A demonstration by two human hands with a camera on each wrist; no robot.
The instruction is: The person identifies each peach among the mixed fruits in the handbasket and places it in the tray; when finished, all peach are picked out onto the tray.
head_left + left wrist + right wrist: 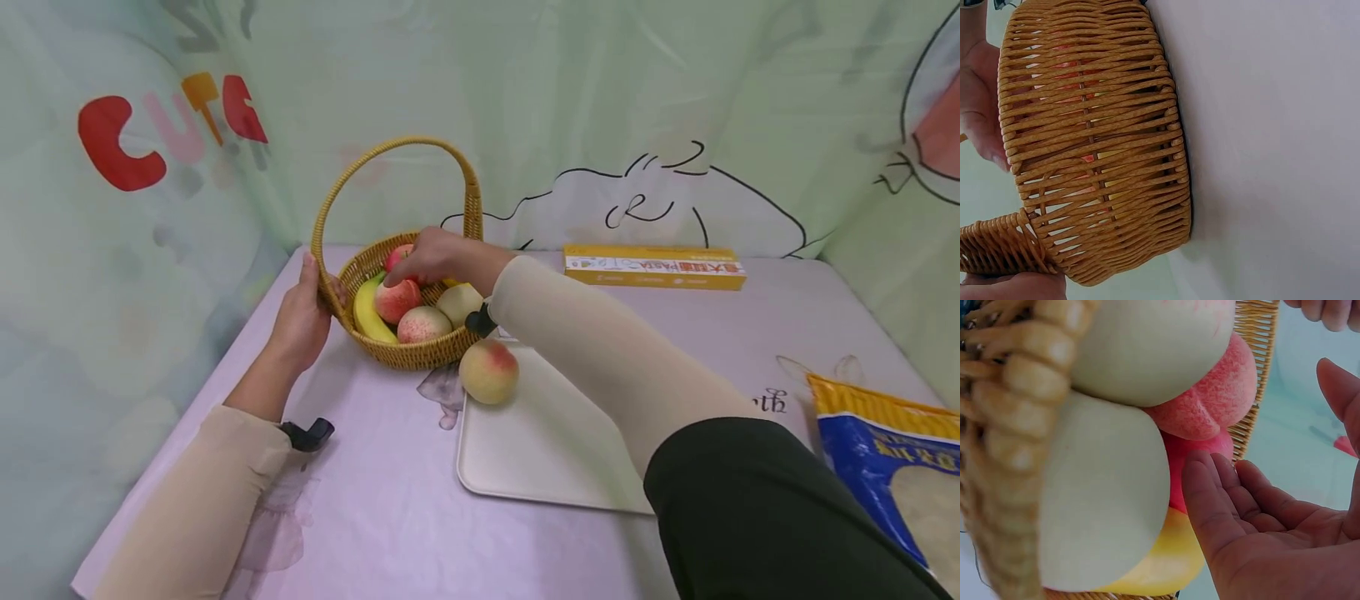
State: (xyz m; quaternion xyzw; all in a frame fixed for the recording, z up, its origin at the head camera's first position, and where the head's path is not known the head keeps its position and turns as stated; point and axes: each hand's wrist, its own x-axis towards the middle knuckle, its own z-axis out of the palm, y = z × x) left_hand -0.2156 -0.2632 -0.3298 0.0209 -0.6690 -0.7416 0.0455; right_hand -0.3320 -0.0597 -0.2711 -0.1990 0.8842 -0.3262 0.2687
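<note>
Gripping the basket (412, 357) by its handle (326, 208) with our left hand (302, 321), we reach over its fruit (397, 303) with our right hand (435, 255), thumb (1337, 390) wide of the fingers (1209, 503). The basket stands on the worktop (390, 500); beside it, one peach (487, 373) lies on a tray (543, 446).

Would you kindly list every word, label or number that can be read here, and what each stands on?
"CUT", then an unclear red letter: curtain, left side.
"PASTA": yellow box; its other characters are too small to read surely.
Blue-and-yellow bag: lettering too blurred to read.
Tablecloth: black lettering at right, unreadable.
Curtain, top left: grey marks, faint and cut off.
</note>
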